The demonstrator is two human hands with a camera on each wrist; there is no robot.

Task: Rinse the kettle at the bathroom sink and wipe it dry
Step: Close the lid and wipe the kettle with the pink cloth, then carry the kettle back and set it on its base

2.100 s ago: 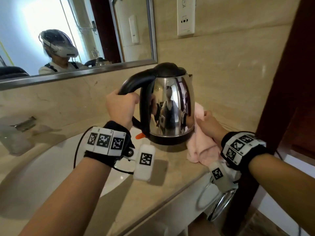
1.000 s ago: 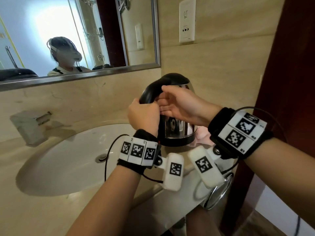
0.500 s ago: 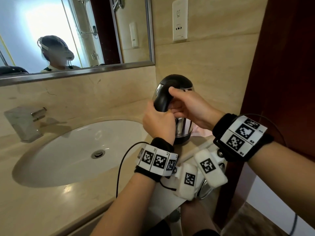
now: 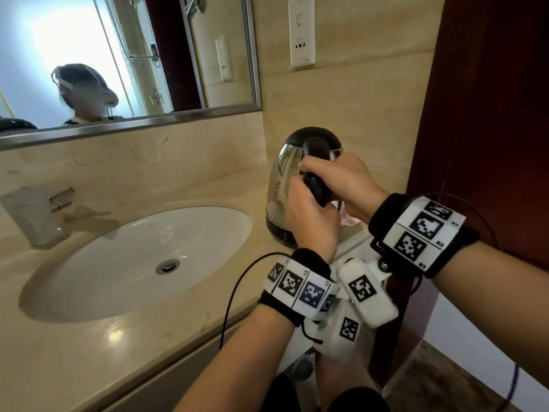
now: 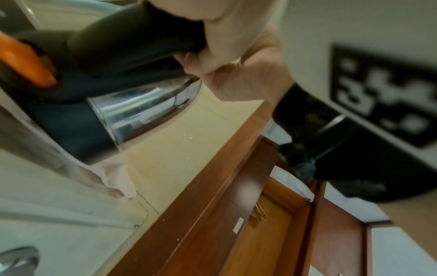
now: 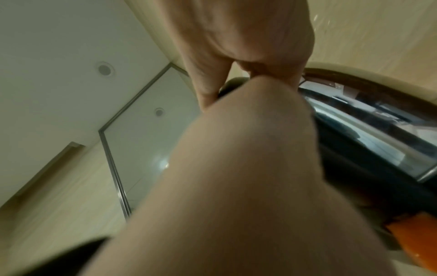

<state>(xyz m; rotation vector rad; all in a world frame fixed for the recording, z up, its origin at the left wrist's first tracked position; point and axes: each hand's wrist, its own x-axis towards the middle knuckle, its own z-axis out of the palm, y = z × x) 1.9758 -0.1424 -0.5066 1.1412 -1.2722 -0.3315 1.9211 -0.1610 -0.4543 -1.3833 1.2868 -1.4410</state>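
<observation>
A steel kettle (image 4: 282, 179) with a black lid and black handle (image 4: 315, 162) stands upright on the counter, right of the sink (image 4: 89, 286), handle turned toward me. My right hand (image 4: 338, 179) grips the upper part of the handle. My left hand (image 4: 312, 221) grips it just below. The left wrist view shows the handle (image 5: 132, 37), the orange switch (image 5: 26, 61) and the shiny body (image 5: 141, 110). In the right wrist view my own hand (image 6: 236, 168) hides most of the kettle (image 6: 378, 121). A pink cloth (image 4: 350, 220) lies behind the kettle, mostly hidden.
A faucet (image 4: 35, 215) stands left of the white basin, with a drain (image 4: 167, 266) in its middle. A mirror (image 4: 118, 55) and a wall outlet (image 4: 302, 31) are above the counter. A dark wooden door frame (image 4: 475, 114) stands close on the right.
My right hand left the pink cloth and took hold of the kettle's handle above my left hand. The kettle turned so its handle faces me.
</observation>
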